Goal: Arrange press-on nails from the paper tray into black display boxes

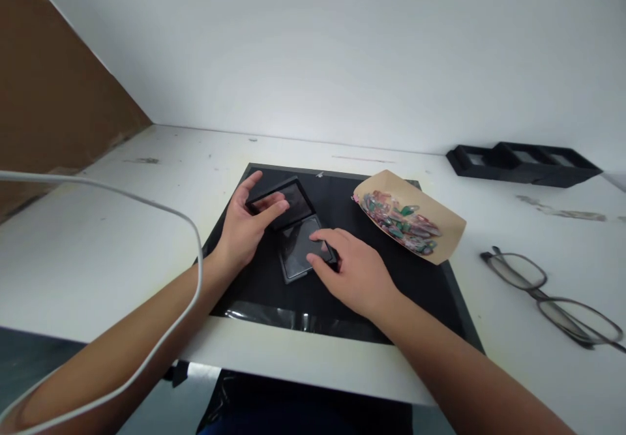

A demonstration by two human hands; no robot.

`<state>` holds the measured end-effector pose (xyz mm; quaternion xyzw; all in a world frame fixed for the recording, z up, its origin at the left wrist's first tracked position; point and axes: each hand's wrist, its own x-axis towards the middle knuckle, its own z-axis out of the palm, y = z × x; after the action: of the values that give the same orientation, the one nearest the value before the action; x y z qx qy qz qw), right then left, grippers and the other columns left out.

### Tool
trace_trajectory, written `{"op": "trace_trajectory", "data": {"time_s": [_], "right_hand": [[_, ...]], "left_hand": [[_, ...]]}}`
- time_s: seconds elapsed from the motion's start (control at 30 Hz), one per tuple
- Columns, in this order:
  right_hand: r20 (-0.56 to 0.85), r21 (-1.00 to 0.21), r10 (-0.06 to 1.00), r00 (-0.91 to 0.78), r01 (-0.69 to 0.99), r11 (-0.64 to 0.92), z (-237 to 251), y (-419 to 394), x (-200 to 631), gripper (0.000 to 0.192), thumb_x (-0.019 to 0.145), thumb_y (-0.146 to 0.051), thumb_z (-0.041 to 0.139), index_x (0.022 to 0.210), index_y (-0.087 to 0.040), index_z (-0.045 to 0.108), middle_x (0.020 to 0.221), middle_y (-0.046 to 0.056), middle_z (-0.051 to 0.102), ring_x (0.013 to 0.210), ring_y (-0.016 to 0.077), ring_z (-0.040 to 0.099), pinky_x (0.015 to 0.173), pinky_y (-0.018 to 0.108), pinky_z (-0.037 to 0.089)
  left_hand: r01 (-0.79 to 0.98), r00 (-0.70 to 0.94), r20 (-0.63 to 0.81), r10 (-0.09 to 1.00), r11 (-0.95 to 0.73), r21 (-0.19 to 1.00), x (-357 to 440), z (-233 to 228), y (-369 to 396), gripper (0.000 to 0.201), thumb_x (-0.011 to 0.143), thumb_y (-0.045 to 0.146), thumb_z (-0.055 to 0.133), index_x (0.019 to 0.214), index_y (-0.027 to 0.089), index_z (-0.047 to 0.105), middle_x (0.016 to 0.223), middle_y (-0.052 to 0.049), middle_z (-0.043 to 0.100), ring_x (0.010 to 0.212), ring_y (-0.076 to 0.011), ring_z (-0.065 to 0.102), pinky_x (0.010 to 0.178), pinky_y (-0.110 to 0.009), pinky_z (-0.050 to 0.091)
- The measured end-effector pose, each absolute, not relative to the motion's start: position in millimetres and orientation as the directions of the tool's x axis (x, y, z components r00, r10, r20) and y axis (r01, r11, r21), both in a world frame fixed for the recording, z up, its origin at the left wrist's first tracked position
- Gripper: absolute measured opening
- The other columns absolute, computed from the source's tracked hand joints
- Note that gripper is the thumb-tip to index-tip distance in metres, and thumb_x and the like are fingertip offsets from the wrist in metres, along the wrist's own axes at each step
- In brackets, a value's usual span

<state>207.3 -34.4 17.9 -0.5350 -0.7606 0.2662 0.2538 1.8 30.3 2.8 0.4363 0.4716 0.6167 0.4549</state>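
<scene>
A flat black hinged case (pixel 293 265) with clear film-like panels lies unfolded on a black mat (pixel 337 317). My left hand (pixel 249 220) grips its raised lid (pixel 296 203): the thumb lies across the front, some fingers show behind the clear panel, and the index finger sticks up. At the lower half's right edge is my right hand (pixel 355 269), its thumb and index finger bent over the panel and the other fingers curled against the side. To the right, a tan paper tray (pixel 452 229) holds several small clear-wrapped pieces (pixel 398 216) in red and green.
Eyeglasses (pixel 542 291) rest at the right of the white table (pixel 98 246). Behind them stands a black compartmented holder (pixel 525 164) near the white wall (pixel 313 50). A white cable (pixel 193 226) loops across the left, in front of my left forearm.
</scene>
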Motion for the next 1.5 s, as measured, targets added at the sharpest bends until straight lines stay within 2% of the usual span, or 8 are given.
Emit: {"op": "trace_trajectory", "data": {"time_s": [0.17,0.23,0.4,0.67,0.8,1.17,1.33,1.5], "right_hand": [[0.366,-0.488,0.904,-0.222,0.781,0.39,53.5,-32.2,237.4,0.031,0.093,-0.04,0.062,0.121,-0.03,0.071,0.109,0.008,0.069,0.091,0.0251,0.065,0.069,0.035,0.047],[0.411,-0.46,0.907,-0.094,0.838,0.295,65.9,-17.5,268.4,0.026,0.093,-0.036,0.062,0.115,-0.029,0.074,0.104,0.008,0.071,0.084,0.0257,0.064,0.07,0.038,0.047],[0.202,-0.302,0.976,0.076,0.953,-0.011,59.7,26.6,342.2,0.035,0.088,-0.017,0.053,0.109,-0.026,0.079,0.106,0.009,0.07,0.086,0.0271,0.063,0.075,0.04,0.047],[0.065,-0.204,0.997,0.034,0.979,-0.02,23.0,34.8,339.4,0.039,0.086,-0.014,0.053,0.117,-0.021,0.076,0.123,0.012,0.066,0.107,0.0268,0.065,0.084,0.036,0.05],[0.068,-0.211,0.996,0.059,0.977,-0.043,20.9,35.1,335.0,0.027,0.085,-0.017,0.054,0.1,-0.021,0.077,0.112,0.011,0.071,0.106,0.0276,0.064,0.081,0.037,0.049],[0.189,-0.413,0.975,0.115,0.91,-0.027,28.1,39.5,348.9,0.022,0.084,-0.033,0.062,0.095,-0.02,0.076,0.083,0.007,0.075,0.076,0.0229,0.067,0.073,0.037,0.051],[0.244,-0.795,0.941,0.235,0.604,0.056,25.4,43.3,345.7,0.022,0.074,-0.038,0.075,0.084,-0.018,0.073,0.072,0.005,0.071,0.064,0.0197,0.064,0.062,0.034,0.052],[0.171,-0.962,0.953,0.252,0.253,0.105,29.6,40.4,333.8,0.026,0.072,-0.036,0.081,0.086,-0.018,0.07,0.067,0.0,0.065,0.053,0.012,0.055,0.045,0.025,0.043]], "left_hand": [[-0.168,-0.227,0.147,0.963,-0.188,0.968,2.7,-3.1,36.9,0.086,0.062,0.025,0.094,0.137,0.022,0.053,0.089,0.002,0.069,0.084,-0.0142,0.071,0.085,-0.03,0.057],[-0.192,-0.253,0.153,0.955,-0.204,0.96,2.4,-3.7,38.6,0.078,0.062,0.026,0.094,0.131,0.021,0.057,0.09,0.003,0.067,0.077,-0.01,0.067,0.077,-0.024,0.055],[-0.214,-0.365,0.194,0.91,-0.285,0.934,-2.0,-0.7,43.1,0.06,0.069,0.036,0.09,0.118,0.022,0.059,0.091,0.003,0.064,0.08,-0.0087,0.062,0.073,-0.02,0.05],[-0.189,-0.463,0.197,0.864,-0.314,0.93,-4.9,1.3,44.2,0.034,0.082,0.037,0.081,0.108,0.021,0.066,0.096,0.0,0.066,0.079,-0.012,0.061,0.073,-0.028,0.049],[-0.227,-0.464,0.173,0.869,-0.305,0.925,-5.1,0.3,42.6,0.021,0.084,0.027,0.076,0.102,0.02,0.068,0.09,0.0,0.067,0.08,-0.0119,0.06,0.072,-0.027,0.049],[-0.23,-0.459,0.314,0.831,-0.452,0.862,0.2,9.1,32.9,0.012,0.086,0.012,0.066,0.096,0.018,0.064,0.085,-0.001,0.061,0.08,-0.011,0.058,0.077,-0.028,0.047],[-0.192,-0.45,0.396,0.8,-0.52,0.832,5.7,16.2,26.8,0.017,0.082,0.012,0.067,0.097,0.018,0.062,0.084,-0.001,0.061,0.078,-0.0122,0.057,0.077,-0.029,0.046],[-0.106,-0.483,0.496,0.722,-0.61,0.785,10.3,21.6,22.4,0.031,0.075,0.009,0.072,0.102,0.019,0.058,0.091,0.0,0.063,0.087,-0.0125,0.058,0.083,-0.027,0.046]]}}
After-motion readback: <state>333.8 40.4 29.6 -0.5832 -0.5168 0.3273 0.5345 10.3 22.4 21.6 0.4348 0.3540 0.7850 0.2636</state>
